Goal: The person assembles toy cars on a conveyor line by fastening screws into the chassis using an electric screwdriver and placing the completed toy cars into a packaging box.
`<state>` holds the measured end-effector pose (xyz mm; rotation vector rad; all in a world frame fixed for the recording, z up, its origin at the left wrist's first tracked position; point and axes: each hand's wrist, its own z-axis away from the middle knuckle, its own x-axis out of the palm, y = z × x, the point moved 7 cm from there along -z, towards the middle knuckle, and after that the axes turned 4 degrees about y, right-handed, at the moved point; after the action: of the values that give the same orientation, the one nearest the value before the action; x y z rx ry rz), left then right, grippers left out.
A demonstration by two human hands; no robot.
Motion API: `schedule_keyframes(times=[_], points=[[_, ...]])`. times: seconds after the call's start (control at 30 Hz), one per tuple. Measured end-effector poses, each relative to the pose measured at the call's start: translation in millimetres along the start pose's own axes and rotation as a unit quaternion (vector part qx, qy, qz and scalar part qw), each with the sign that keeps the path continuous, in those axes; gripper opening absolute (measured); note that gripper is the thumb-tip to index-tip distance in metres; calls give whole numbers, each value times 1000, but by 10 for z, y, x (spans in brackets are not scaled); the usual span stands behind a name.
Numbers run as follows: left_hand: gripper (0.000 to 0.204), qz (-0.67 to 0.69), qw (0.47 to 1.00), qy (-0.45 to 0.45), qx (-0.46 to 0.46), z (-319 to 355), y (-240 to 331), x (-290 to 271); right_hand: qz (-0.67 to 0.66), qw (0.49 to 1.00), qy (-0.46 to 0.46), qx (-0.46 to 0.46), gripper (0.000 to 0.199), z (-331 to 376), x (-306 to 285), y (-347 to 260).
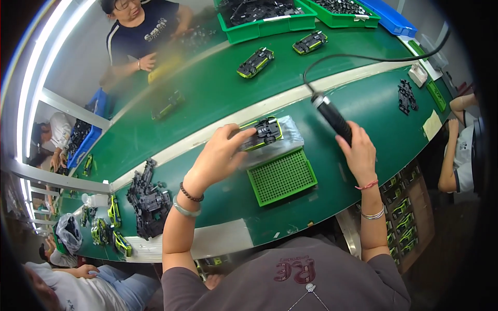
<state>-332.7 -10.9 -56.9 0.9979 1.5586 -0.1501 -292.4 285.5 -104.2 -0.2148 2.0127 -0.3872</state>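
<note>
A toy car (268,131) with a yellow-green body lies upside down, its black underside facing up, on a clear plastic-wrapped block (291,133). My left hand (220,153) grips the car from its left end, the index finger resting on the underside. My right hand (359,150) is wrapped around a black corded electric screwdriver (333,116), held to the right of the car and apart from it. The screwdriver's cord runs up and away to the far right. Just in front of the block sits a green perforated tray (284,177).
Black plastic parts (148,199) are heaped left of my arm, more (407,97) at the right. Two upturned cars (256,62) lie across the white strip, near green bins (270,28). A co-worker (137,39) works opposite; others sit left and right. Boxed cars (404,217) stand low at right.
</note>
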Motion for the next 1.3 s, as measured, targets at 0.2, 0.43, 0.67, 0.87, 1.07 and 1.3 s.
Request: schedule_keyframes(times=[0.2,0.43,0.67,0.87,1.07,1.3], points=[[51,-14,1000,16,21,59,-12,211,-547,823,151,16,52,108,-293,-218],[51,21,998,48,19,50,-86,343,-589,789,173,-23,79,274,-16,-433],[52,31,995,85,36,103,-160,410,-619,776,121,23,99,241,107,-350],[54,29,996,81,32,119,-167,441,-722,684,103,18,108,31,-118,-809],[55,24,995,89,30,126,-169,431,-746,660,15,88,106,-79,231,-1019],[55,27,995,86,30,120,-180,418,-721,689,24,74,102,-71,363,-979]])
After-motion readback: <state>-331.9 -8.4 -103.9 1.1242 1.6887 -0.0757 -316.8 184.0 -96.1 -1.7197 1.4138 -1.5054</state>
